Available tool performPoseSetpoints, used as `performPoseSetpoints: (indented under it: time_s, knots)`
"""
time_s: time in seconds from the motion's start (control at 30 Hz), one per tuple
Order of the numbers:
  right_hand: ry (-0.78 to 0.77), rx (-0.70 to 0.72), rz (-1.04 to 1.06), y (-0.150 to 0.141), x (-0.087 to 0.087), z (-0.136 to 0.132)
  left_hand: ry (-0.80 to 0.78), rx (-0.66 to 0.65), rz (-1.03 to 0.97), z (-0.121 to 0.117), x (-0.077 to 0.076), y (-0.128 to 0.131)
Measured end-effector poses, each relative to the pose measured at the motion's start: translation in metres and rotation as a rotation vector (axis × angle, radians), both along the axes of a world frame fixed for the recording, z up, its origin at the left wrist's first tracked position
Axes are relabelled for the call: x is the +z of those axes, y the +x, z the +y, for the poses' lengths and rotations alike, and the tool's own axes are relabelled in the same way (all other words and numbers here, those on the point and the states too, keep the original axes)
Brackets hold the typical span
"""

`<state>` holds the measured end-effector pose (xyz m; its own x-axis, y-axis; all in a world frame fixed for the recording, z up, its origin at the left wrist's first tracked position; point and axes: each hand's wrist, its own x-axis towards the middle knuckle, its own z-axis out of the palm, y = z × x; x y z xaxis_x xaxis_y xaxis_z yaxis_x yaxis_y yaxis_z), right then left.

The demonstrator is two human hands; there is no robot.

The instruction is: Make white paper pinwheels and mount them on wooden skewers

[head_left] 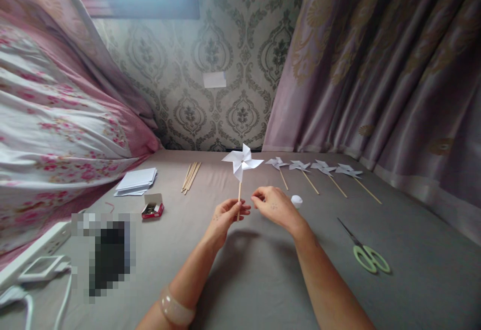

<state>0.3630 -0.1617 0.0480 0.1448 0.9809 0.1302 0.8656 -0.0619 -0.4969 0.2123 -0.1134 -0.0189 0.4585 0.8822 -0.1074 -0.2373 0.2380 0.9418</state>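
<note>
A white paper pinwheel [240, 161] on a thin wooden stick stands upright in front of me. My left hand [227, 212] is closed around the lower part of that stick, between thumb and fingers. Just to the right of the stick, apart from it, is my right hand [274, 207]. Its fingers are bent in and the thumb meets the index finger; whether anything tiny is pinched there I cannot make out. Partly behind this hand sits a small round white object [296, 201], perhaps a spool or roll.
Several finished pinwheels [299, 166] lie in a row at the back right. Green-handled scissors [370, 257] rest at right. On the left are wooden sticks [191, 177], stacked white paper [136, 181], a small open red box [152, 211], a power strip [45, 245] and a blurred-out object [110, 255].
</note>
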Motion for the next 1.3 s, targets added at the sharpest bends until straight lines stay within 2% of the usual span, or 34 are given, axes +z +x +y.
performPoseSetpoints:
  time_s: [0.17, 0.53, 0.7, 0.87, 1.3]
  knots:
    - [-0.039, 0.033, 0.042, -0.016, -0.013, 0.006, -0.038, 0.116, -0.048, 0.008, -0.006, -0.003]
    - [0.029, 0.046, 0.229, -0.036, -0.048, 0.021, -0.128, 0.167, -0.157, 0.021, -0.016, -0.004]
    - [0.037, 0.061, 0.268, -0.042, -0.063, 0.026, -0.147, 0.154, -0.171, 0.024, -0.024, -0.002]
    - [0.005, 0.014, 0.339, -0.044, -0.070, 0.027, -0.146, 0.127, -0.166, 0.026, -0.029, 0.000]
    - [-0.058, -0.078, 0.536, -0.043, -0.085, 0.022, -0.138, 0.091, -0.100, 0.022, -0.027, 0.004]
